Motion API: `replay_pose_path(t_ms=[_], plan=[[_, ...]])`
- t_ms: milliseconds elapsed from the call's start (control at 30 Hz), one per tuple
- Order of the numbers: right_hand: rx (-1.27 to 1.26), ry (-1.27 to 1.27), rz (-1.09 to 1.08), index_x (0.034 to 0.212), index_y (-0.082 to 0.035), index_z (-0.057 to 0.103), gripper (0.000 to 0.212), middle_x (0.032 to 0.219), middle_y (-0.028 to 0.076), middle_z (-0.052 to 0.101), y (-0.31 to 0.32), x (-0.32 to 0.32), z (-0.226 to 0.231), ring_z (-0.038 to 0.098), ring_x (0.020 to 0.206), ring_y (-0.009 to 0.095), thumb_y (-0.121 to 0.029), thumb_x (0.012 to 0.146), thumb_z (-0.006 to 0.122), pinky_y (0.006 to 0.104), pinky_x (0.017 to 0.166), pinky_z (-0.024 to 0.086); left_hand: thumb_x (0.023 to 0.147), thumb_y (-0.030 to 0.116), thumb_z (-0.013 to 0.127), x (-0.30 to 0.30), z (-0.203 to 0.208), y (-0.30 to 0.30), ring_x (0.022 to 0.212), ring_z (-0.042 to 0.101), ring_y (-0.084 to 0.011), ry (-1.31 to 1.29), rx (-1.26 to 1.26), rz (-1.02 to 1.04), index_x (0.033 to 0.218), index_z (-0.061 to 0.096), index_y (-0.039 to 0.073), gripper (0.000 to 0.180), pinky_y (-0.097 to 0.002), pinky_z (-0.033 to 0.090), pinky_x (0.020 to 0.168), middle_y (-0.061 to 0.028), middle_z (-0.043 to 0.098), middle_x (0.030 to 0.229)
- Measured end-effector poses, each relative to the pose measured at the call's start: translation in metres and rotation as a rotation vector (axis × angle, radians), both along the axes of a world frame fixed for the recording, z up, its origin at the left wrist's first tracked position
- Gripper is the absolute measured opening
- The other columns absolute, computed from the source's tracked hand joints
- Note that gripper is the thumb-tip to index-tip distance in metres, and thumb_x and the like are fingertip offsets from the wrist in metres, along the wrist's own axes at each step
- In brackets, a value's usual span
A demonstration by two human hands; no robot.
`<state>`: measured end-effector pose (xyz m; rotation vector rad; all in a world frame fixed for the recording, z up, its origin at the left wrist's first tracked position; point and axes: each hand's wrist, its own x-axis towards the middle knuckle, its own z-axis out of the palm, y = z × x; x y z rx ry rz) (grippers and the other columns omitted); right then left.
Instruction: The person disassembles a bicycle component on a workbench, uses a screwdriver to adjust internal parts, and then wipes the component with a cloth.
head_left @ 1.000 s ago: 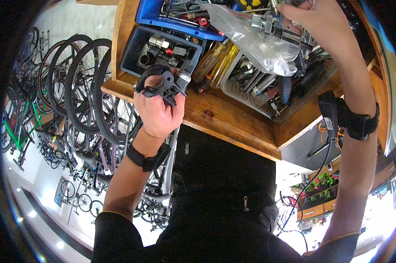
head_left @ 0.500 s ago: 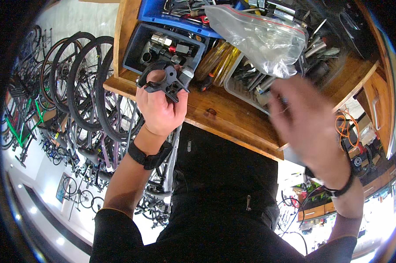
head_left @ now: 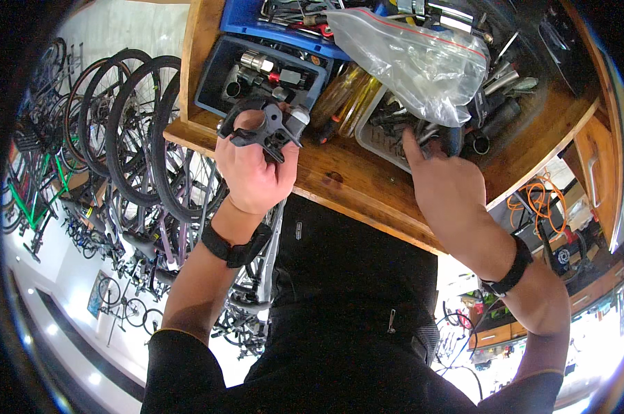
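Observation:
My left hand [head_left: 253,176] is closed round a black bicycle part with a clamp ring [head_left: 265,131], held over the drawer's front edge. Its exact kind I cannot make out. My right hand [head_left: 451,183] dips into a pale plastic tray [head_left: 379,148] of small metal parts and tools. The index finger is stretched down among them; the other fingertips are partly hidden. Just above that hand, a clear zip bag [head_left: 415,62] lies across the tray. Left of the tray are yellow-handled screwdrivers [head_left: 353,103].
The wooden drawer [head_left: 346,183] also holds a dark blue bin [head_left: 208,90] of metal fittings and a brighter blue bin [head_left: 239,21] of tools. Bicycle wheels [head_left: 129,131] stand to the left. An orange cable [head_left: 543,200] hangs at the right.
My right hand, blurred before, has moved left and down into the pale tray, its index finger now among the parts. My left hand has stayed nearly still with the black part.

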<state>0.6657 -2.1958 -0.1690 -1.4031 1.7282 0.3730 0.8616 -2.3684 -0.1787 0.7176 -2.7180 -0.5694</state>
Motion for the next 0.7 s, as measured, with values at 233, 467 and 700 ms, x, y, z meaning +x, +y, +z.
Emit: replay_pose_path(t_ms=[233,467,700], plan=[[0.215,-0.120,-0.167,0.146,-0.001,0.037,0.068,0.089,0.025,0.068,-0.012,0.002,-0.015,0.070,0.079,0.036,-0.010,0.083,0.061,0.0451,0.071,0.057,0.081,0.004,0.076,0.003,-0.001,0.002,0.082,0.064,-0.0343,-0.027,0.058,0.030,0.101,0.065,-0.001,0.024,-0.0392,0.049,0.076,-0.0153,0.068,0.095],[0.202,-0.262,-0.298,0.147,-0.001,0.031,0.072,0.085,0.027,0.067,-0.010,-0.001,-0.018,0.068,0.082,0.043,-0.013,0.084,0.063,0.0513,0.077,0.055,0.073,0.007,0.069,0.008,-0.007,-0.002,0.084,0.062,-0.0381,0.013,0.059,-0.041,0.107,0.060,-0.001,0.036,-0.0439,0.049,0.073,-0.0153,0.065,0.102],[-0.131,-0.260,-0.401,0.142,-0.002,0.040,0.062,0.076,0.023,0.067,-0.015,0.014,-0.038,0.067,0.075,0.041,-0.008,0.083,0.060,0.0504,0.071,0.054,0.075,0.005,0.068,0.013,-0.008,-0.002,0.082,0.061,-0.0396,-0.030,0.114,-0.020,0.108,0.057,-0.002,0.036,-0.0469,0.047,0.072,-0.0164,0.066,0.104]])
